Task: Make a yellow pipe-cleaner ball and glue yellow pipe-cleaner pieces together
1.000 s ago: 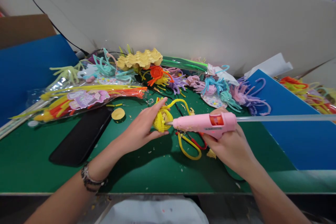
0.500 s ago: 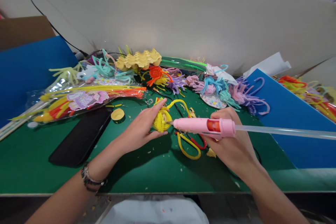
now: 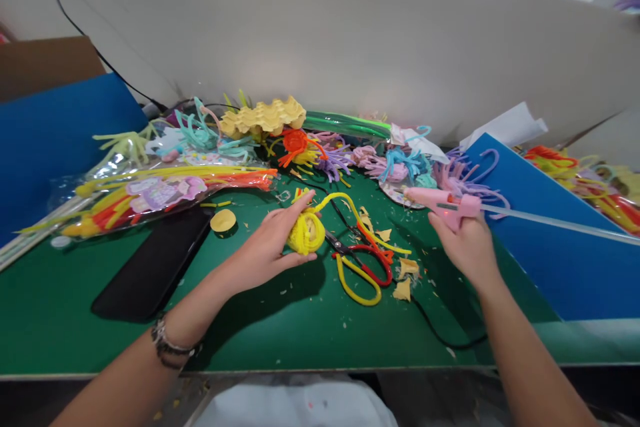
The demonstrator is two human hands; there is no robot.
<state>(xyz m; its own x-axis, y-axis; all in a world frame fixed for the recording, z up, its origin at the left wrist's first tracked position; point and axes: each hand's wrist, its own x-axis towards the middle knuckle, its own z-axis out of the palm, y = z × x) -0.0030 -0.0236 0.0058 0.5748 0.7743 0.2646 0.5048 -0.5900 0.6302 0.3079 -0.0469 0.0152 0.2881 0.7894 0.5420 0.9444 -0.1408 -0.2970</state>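
My left hand point(image 3: 277, 237) grips a round piece wound with yellow pipe cleaner point(image 3: 306, 233) between thumb and fingers. A loose length of the yellow pipe cleaner trails from it to the right. My right hand point(image 3: 467, 243) is wrapped around a pink hot glue gun point(image 3: 447, 203), with a long clear glue stick point(image 3: 550, 217) sticking out of its back. The gun's nozzle points left, well apart from the yellow piece. Between my hands lie scissors point(image 3: 370, 267) with red and yellow handles. A small round tan disc point(image 3: 223, 220) lies left of my left hand.
A black phone point(image 3: 153, 267) lies at the left. Behind it are bags of pipe cleaners point(image 3: 170, 193), an egg carton point(image 3: 265, 116) and several pipe-cleaner bundles. Blue panels point(image 3: 560, 240) stand on both sides. A black cord point(image 3: 440, 337) and tan scraps point(image 3: 403, 290) lie at the right.
My right hand has drawn the glue gun away from the yellow piece, to the right and slightly up. The scissors and scraps it covered now show. My left hand stays nearly in place.
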